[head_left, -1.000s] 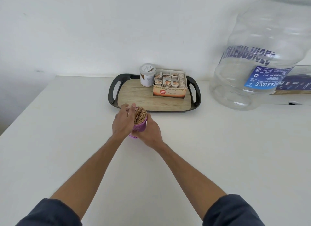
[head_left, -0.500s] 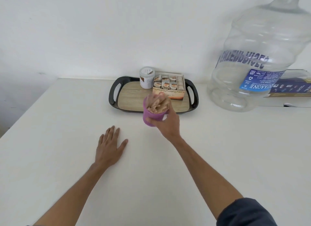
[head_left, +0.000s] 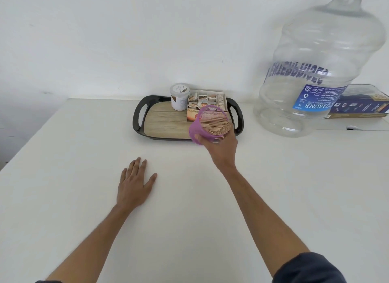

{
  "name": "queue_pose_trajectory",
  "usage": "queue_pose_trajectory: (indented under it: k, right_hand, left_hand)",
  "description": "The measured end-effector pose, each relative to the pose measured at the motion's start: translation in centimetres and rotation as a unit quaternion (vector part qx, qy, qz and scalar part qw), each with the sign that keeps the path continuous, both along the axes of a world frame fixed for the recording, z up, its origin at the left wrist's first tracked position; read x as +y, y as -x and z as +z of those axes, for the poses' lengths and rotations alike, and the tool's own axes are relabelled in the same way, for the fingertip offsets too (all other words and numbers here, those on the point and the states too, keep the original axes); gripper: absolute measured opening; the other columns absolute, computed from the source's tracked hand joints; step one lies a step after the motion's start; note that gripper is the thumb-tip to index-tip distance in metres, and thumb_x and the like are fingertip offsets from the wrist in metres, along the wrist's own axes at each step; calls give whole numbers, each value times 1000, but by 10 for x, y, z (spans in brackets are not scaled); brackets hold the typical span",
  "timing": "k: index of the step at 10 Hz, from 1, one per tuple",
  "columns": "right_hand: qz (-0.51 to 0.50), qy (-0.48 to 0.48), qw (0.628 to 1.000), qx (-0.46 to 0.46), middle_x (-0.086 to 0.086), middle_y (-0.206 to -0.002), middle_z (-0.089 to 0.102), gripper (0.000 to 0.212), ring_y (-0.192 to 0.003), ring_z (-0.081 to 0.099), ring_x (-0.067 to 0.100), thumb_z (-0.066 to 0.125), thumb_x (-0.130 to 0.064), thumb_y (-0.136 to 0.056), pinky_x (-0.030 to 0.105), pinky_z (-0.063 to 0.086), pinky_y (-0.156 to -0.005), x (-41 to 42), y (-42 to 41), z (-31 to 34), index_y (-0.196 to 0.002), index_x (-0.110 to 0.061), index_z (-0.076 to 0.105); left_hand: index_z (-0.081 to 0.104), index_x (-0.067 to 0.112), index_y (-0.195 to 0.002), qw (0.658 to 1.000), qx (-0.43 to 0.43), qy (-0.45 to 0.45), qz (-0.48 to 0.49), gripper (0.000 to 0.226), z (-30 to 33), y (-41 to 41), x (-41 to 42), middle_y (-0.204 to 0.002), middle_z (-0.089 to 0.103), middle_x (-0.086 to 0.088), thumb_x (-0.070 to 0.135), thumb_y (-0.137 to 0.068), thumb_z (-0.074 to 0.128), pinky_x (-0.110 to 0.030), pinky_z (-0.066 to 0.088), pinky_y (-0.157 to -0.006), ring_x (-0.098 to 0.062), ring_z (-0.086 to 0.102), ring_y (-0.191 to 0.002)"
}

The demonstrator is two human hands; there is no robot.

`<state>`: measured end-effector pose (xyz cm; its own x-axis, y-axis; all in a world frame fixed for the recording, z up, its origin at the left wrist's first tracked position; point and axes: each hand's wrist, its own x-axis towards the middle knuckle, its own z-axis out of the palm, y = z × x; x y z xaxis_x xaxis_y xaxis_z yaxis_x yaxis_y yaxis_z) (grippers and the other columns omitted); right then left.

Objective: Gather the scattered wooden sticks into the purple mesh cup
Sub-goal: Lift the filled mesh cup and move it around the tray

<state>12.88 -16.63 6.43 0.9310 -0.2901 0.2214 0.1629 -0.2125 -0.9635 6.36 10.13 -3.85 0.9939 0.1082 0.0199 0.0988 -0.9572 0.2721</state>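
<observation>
My right hand (head_left: pixel 223 151) grips the purple mesh cup (head_left: pixel 196 128) from below and holds it in the air over the front right part of the black tray (head_left: pixel 137 118). The cup tilts toward me, and its mouth shows a tight bundle of wooden sticks (head_left: pixel 215 124) filling it. My left hand (head_left: pixel 134 184) lies flat on the white table (head_left: pixel 84 156), palm down with fingers apart, holding nothing. I see no loose sticks on the table.
The tray has a wood-pattern floor and carries a white jar (head_left: pixel 179 96) and an open box of sachets (head_left: pixel 207 101). A large clear water jug (head_left: pixel 315 72) stands at the back right, with a dark flat box (head_left: pixel 362 105) behind it. A white wall is behind.
My left hand let go of the cup and came down flat on the table. My right hand lifted the cup and carried it right and away, over the tray.
</observation>
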Motion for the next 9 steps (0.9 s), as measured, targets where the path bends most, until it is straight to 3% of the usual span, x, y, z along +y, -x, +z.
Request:
queue_pose_trajectory:
  k: [1,2,3,5,6,7,8,9]
  right_hand:
    - [25,29,998,50,-15,-94,72,64,-88,68,5,95,-33,-49,34,58,-81,-1,6,-12,-105,-24,66]
    - [31,49,996,73,-16,-98,68,80,-93,65,10,90,-44,-42,39,58,-82,-3,13,-24,-113,-23,59]
    - [22,23,999,26,-14,-102,68,82,-95,65,9,95,-32,-49,26,56,-79,-2,12,-12,-120,-21,56]
    - [70,76,989,102,-14,-108,67,91,-99,63,8,94,-39,-45,35,57,-84,-1,23,-41,-124,-25,51]
    - [99,87,983,128,-8,-115,64,93,-101,62,11,96,-29,-51,35,56,-88,-2,29,-51,-127,-24,43]
    - [117,86,981,131,-10,-115,63,91,-106,63,15,91,-32,-51,36,57,-88,1,34,-54,-127,-25,41]
    - [95,82,986,108,-13,-117,62,92,-107,62,12,82,-45,-52,34,55,-91,9,43,-53,-132,-32,39]
    - [19,124,989,82,-10,-130,57,107,-117,57,14,82,-67,-50,35,47,-100,25,54,-57,-139,-30,35]
  left_hand:
    - [19,21,-155,1000,-4,2,3,90,1,0,0,-164,10,2,72,-82,4,-36,4,-121,-14,3,-150]
    - [19,21,-155,1000,-3,7,2,90,1,0,-1,-164,10,2,72,-82,5,-36,4,-121,-14,3,-150]
    - [20,21,-155,1000,-5,9,4,90,1,0,-1,-164,10,2,72,-82,6,-36,4,-122,-14,4,-150]
    - [21,21,-154,1000,-10,10,4,90,1,0,-1,-163,11,1,72,-82,7,-36,4,-121,-14,4,-150]
    - [23,20,-154,1000,-13,14,6,89,1,1,-2,-163,13,1,71,-83,9,-36,5,-121,-14,6,-150]
    - [24,20,-153,1000,-19,17,5,88,0,0,-1,-163,15,0,71,-83,11,-38,7,-122,-15,8,-150]
    - [24,20,-153,1000,-18,16,5,87,-1,0,0,-163,15,1,70,-84,11,-38,7,-122,-15,7,-150]
    - [24,20,-153,1000,-20,15,6,87,0,0,-1,-163,15,1,70,-84,10,-37,7,-122,-15,7,-150]
